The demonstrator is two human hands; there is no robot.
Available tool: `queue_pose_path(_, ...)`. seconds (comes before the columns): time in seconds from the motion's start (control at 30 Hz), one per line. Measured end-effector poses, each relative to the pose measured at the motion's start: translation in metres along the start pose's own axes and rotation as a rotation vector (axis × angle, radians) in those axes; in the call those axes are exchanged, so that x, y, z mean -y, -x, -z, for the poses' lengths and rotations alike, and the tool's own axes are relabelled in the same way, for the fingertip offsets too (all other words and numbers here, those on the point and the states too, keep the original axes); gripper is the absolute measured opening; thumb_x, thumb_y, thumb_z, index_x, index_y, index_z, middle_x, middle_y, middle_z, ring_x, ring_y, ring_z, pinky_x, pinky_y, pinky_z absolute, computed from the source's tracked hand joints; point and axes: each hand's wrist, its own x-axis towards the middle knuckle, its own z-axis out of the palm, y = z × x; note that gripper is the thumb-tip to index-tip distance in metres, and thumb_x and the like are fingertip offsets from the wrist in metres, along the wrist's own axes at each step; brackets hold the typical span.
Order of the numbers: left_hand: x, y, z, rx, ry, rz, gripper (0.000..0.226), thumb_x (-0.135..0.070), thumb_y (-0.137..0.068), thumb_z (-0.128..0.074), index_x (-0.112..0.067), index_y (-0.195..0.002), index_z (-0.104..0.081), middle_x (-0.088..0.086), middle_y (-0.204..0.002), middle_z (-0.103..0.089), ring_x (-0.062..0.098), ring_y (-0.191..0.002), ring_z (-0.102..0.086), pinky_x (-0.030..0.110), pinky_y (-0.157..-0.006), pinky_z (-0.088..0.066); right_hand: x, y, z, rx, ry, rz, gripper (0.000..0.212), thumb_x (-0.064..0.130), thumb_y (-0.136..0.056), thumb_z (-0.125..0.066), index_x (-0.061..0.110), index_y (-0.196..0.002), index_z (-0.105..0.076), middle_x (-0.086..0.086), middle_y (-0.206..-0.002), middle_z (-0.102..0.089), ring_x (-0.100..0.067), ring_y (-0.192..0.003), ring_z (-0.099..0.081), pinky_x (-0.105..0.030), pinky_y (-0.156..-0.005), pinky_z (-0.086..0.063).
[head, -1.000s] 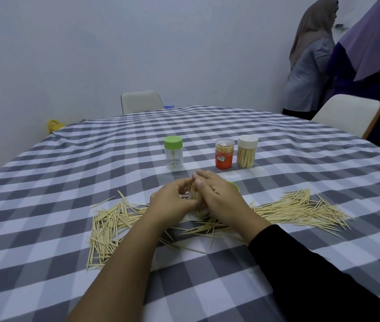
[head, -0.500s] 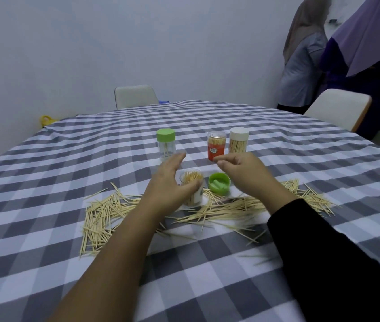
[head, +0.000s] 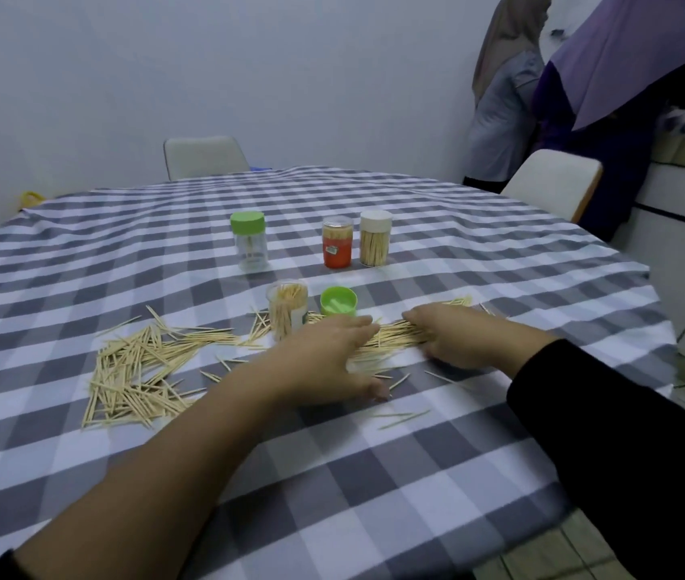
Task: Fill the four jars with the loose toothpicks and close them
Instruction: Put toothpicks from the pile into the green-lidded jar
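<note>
Your left hand (head: 324, 357) and your right hand (head: 454, 337) lie on the checked tablecloth (head: 374, 496) at either end of a bundle of toothpicks (head: 395, 334), the left at its 9 o'clock end and the right at its 3 o'clock end. Both hands are flat, palms down, fingers nearly straight and touching the sticks, with the fingertips pointing toward each other across the bundle; neither hand is wrapped around anything, and the two hands stay apart. The open jar (head: 287, 309), lidless and packed with upright toothpicks, stands just beyond your left hand at its 11 o'clock. Its green lid (head: 338, 301) rests upside down on the cloth just beside the jar, at the jar's 3 o'clock. A larger scattered heap of toothpicks (head: 140, 370) spreads at 9 o'clock from your left hand, and a few stray sticks (head: 403, 417) lie at 6 o'clock from the bundle. Farther away, toward 12 o'clock, stand three closed jars: the green-capped jar (head: 248, 246), nearly empty, well apart from the orange-labelled jar (head: 337, 242), which is just beside the white-capped jar (head: 375, 238) at its 3 o'clock; both of these hold toothpicks. Two chairs (head: 204, 154) stand at the far rim, and two persons (head: 608, 98) stand at 1 o'clock by the wall.
</note>
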Motion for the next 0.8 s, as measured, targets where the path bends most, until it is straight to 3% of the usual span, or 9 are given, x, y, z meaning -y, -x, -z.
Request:
queue_pose_path(0.1,-0.004,-0.010,-0.002,0.073,-0.147,0.035,0.067,-0.047,-0.096,-0.044,-0.023,-0.152,-0.015,-0.003,-0.159,-0.015,0.015,-0.145,-0.016,0.033,-0.117,-0.016,-0.006,-0.005,-0.007,-0.048,0.090,0.099,0.043,0.014,-0.095,-0.041,0.015,-0.138,-0.040,-0.004,-0.141,-0.046,-0.022,-0.125,-0.045,-0.029,-0.102,-0.035)
queue_pose_path(0.27,-0.004,-0.022,-0.011,0.106,-0.240,0.109,0.053,-0.026,-0.102,-0.035,-0.017,-0.151,-0.016,0.004,-0.156,-0.025,0.022,-0.140,-0.028,0.039,-0.114,-0.029,-0.010,-0.015,-0.012,-0.053,0.158,0.140,0.049,0.013,-0.100,-0.029,0.012,-0.148,-0.023,-0.005,-0.152,-0.031,-0.022,-0.136,-0.035,-0.032,-0.111,-0.030)
queue_pose_path(0.4,-0.009,-0.027,-0.017,0.059,-0.324,0.169,0.054,-0.011,-0.097,-0.041,-0.015,-0.148,-0.022,0.011,-0.138,-0.047,0.029,-0.122,-0.049,0.041,-0.096,-0.047,-0.011,-0.024,-0.014,-0.083,0.192,0.170,0.035,0.013,-0.097,-0.032,0.011,-0.129,-0.047,-0.010,-0.128,-0.050,-0.026,-0.115,-0.050,-0.039,-0.098,-0.043)
queue_pose_path(0.5,-0.015,-0.028,-0.020,-0.022,-0.359,0.173,0.043,-0.010,-0.097,-0.040,-0.013,-0.140,-0.036,0.012,-0.122,-0.057,0.029,-0.109,-0.055,0.039,-0.087,-0.049,-0.011,-0.025,-0.016,-0.145,0.221,0.195,0.029,0.012,-0.097,-0.034,0.011,-0.117,-0.056,-0.010,-0.116,-0.051,-0.027,-0.105,-0.052,-0.036,-0.088,-0.046)
queue_pose_path(0.63,-0.018,-0.025,-0.025,-0.111,-0.350,0.182,0.036,-0.010,-0.098,-0.039,-0.010,-0.133,-0.044,0.010,-0.115,-0.058,0.027,-0.106,-0.055,0.037,-0.085,-0.048,-0.011,-0.025,-0.022,-0.254,0.245,0.215,0.029,0.009,-0.096,-0.036,0.010,-0.109,-0.061,-0.008,-0.107,-0.053,-0.025,-0.099,-0.054,-0.033,-0.076,-0.042)
queue_pose_path(0.8,-0.017,-0.021,-0.023,-0.186,-0.301,0.217,0.040,-0.006,-0.096,-0.041,-0.010,-0.136,-0.041,0.011,-0.124,-0.055,0.027,-0.113,-0.053,0.036,-0.091,-0.047,-0.013,-0.024,-0.021,-0.310,0.188,0.184,0.027,0.004,-0.093,-0.036,0.010,-0.106,-0.060,-0.007,-0.104,-0.055,-0.025,-0.097,-0.056,-0.033,-0.076,-0.044)
